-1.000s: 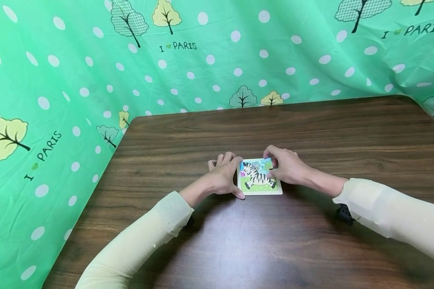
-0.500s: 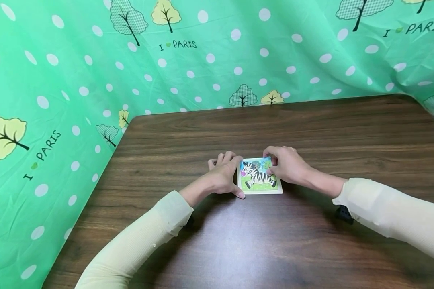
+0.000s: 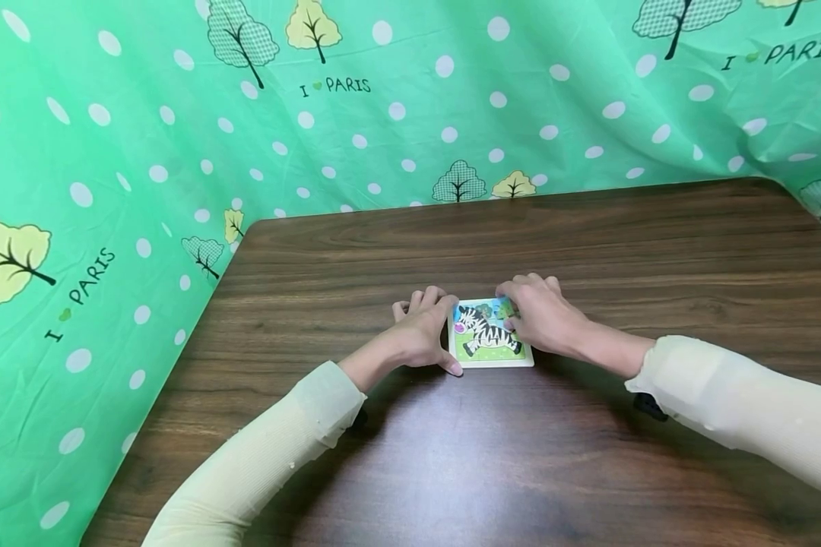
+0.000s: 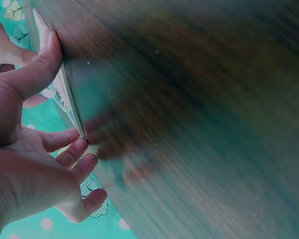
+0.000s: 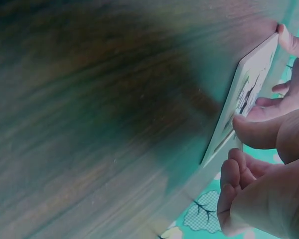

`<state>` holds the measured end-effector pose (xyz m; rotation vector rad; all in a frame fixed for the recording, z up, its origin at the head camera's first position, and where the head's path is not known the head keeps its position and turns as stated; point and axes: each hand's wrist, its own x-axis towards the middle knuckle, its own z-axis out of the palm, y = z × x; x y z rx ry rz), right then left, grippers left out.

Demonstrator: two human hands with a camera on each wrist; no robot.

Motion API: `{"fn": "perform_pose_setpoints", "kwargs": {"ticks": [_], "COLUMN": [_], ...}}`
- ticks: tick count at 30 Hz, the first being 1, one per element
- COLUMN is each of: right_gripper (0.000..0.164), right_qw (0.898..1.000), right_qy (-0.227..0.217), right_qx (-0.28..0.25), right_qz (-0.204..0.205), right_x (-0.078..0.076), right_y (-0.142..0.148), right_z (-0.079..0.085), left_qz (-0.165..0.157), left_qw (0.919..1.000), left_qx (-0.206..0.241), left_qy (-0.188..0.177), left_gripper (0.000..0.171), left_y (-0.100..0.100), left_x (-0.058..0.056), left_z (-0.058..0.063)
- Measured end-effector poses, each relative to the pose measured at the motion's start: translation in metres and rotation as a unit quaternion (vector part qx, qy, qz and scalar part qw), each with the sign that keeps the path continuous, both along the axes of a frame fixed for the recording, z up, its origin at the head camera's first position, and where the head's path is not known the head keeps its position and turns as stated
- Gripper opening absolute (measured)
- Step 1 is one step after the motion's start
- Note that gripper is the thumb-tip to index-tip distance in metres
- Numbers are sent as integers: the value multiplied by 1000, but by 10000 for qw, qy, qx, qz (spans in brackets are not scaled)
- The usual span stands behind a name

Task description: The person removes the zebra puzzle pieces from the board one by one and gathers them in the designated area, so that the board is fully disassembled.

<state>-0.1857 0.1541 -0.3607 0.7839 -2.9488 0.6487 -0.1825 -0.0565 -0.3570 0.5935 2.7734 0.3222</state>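
A small square zebra jigsaw puzzle (image 3: 486, 342) in a pale tray frame (image 3: 496, 365) lies flat on the table. My left hand (image 3: 420, 334) holds the frame's left side, thumb at the near corner and index finger at the far one. At the far right corner, the thumb and index finger of my right hand (image 3: 547, 315) pinch a blue-and-green puzzle piece (image 3: 505, 310), partly hidden by the hand. In the right wrist view, the right thumb (image 5: 254, 132) lies on the puzzle's face, with the other fingers curled just past the edge.
The dark wood-grain table (image 3: 410, 456) extends around the puzzle on all sides. A green curtain (image 3: 397, 114) with white dots and printed trees hangs behind the table and along its left.
The corner piece, slightly askew a second ago, now sits more evenly with the rest of the picture. My right hand has tilted slightly over it; the left has kept its place.
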Motion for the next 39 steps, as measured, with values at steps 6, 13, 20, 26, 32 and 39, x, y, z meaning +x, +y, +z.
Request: {"fn": "perform_pose_setpoints", "kwargs": {"ticks": [6, 13, 20, 26, 32, 39], "right_gripper": [34, 33, 32, 32, 36, 37], "right_qw": [9993, 9971, 9848, 9931, 9991, 9982], "right_qy": [270, -190, -1086, -862, -324, -123], "right_qx": [51, -687, -1351, -777, 100, 536], "right_qz": [271, 249, 57, 168, 271, 232], "right_x": [-1, -9, -12, -12, -9, -8], "right_y": [3, 8, 15, 14, 7, 3], "right_z": [-1, -1, 1, -2, 0, 3], "left_qz": [23, 20, 18, 34, 39, 27], "left_qw": [10000, 10000, 10000, 10000, 10000, 10000], "left_qx": [-21, 3, -16, -12, -13, 5], "left_qy": [-7, -24, -35, -48, -72, -33], "left_gripper": [107, 108, 107, 107, 107, 109], "left_y": [0, 1, 1, 1, 0, 0], "left_x": [0, 0, 0, 0, 0, 0], "left_z": [0, 0, 0, 0, 0, -1]}}
